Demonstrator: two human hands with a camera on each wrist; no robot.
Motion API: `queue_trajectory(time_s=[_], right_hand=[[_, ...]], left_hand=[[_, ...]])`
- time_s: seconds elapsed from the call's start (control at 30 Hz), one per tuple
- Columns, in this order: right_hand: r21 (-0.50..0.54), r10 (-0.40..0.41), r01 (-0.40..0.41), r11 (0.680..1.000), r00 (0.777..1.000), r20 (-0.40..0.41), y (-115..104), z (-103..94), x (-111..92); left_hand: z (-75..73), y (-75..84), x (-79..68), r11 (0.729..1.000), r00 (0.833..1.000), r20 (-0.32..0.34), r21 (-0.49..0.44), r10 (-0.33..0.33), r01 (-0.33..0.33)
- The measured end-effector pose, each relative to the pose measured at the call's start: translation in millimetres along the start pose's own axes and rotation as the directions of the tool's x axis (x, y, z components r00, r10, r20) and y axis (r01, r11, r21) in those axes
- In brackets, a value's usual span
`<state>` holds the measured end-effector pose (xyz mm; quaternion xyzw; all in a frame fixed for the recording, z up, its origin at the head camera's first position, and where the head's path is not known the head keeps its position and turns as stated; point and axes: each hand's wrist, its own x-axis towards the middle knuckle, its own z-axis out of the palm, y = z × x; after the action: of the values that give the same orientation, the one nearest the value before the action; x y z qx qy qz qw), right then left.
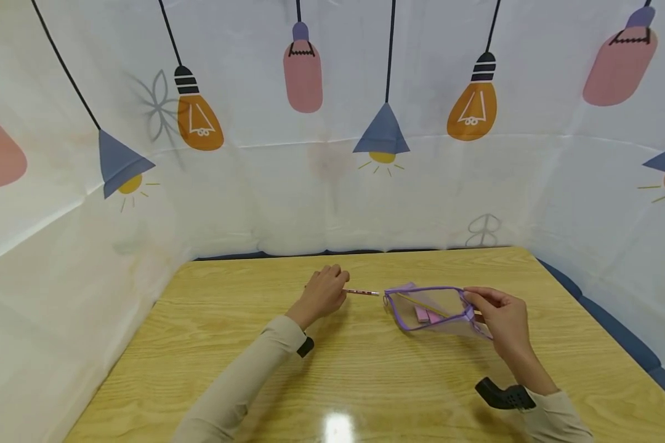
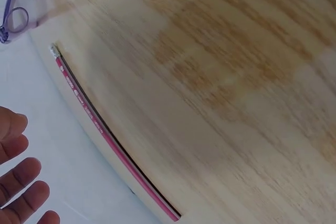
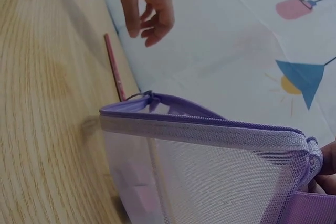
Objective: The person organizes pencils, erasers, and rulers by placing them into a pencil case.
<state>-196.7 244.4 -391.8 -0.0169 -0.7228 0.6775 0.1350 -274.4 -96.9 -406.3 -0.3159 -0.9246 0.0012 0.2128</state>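
On the wooden table lies a red pencil [image 1: 362, 292] with a white end, seen at full length in the left wrist view [image 2: 107, 132]. My left hand [image 1: 326, 291] hovers over it, fingers loosely bent and holding nothing; the right wrist view shows that hand [image 3: 149, 6] raised above the pencil [image 3: 114, 66]. With thumb and fingers, my right hand [image 1: 505, 319] pinches the near-right end of a purple-edged mesh zip pouch [image 3: 220, 177]. The pouch's zip is undone and its mouth gapes. Inside it are a yellow pencil [image 1: 421, 303] and pink pieces [image 1: 421, 314].
The wooden table [image 1: 210, 344] ends at a white curtain [image 1: 288, 197] printed with lamps and bulbs. A dark blue edge [image 1: 615, 332] runs along the right side. Black wrist devices [image 1: 504, 395] sit below both hands.
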Motion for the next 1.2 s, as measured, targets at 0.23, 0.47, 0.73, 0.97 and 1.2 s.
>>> queue_trajectory(time_s=[0.23, 0.47, 0.73, 0.97, 1.2], right_hand=[[-0.016, 0.0, 0.0, 1.0, 1.0, 0.002, 0, -1.3, 0], [-0.018, 0.004, -0.004, 1.0, 1.0, -0.004, 1, -1.7, 1], [-0.054, 0.002, -0.002, 0.999, 1.0, -0.008, 1, -1.2, -1], [-0.049, -0.003, 0.002, 0.999, 1.0, -0.004, 1, -0.3, -1], [-0.053, -0.002, 0.002, 0.999, 1.0, -0.004, 0, -1.3, -2]], left_hand=[[5.2, -0.3, 5.3, 1.0, 0.996, 0.086, 0.001, -0.02, 0.02], [12.0, -1.1, 8.4, 0.999, 0.991, 0.126, -0.023, -0.045, 0.048], [17.3, 0.2, 10.4, 0.997, 0.988, 0.141, -0.049, -0.056, 0.064], [19.4, -0.3, 13.4, 0.997, 0.983, 0.173, -0.043, -0.06, 0.069], [21.5, 2.1, 16.5, 0.996, 0.973, 0.223, -0.049, -0.065, 0.078]])
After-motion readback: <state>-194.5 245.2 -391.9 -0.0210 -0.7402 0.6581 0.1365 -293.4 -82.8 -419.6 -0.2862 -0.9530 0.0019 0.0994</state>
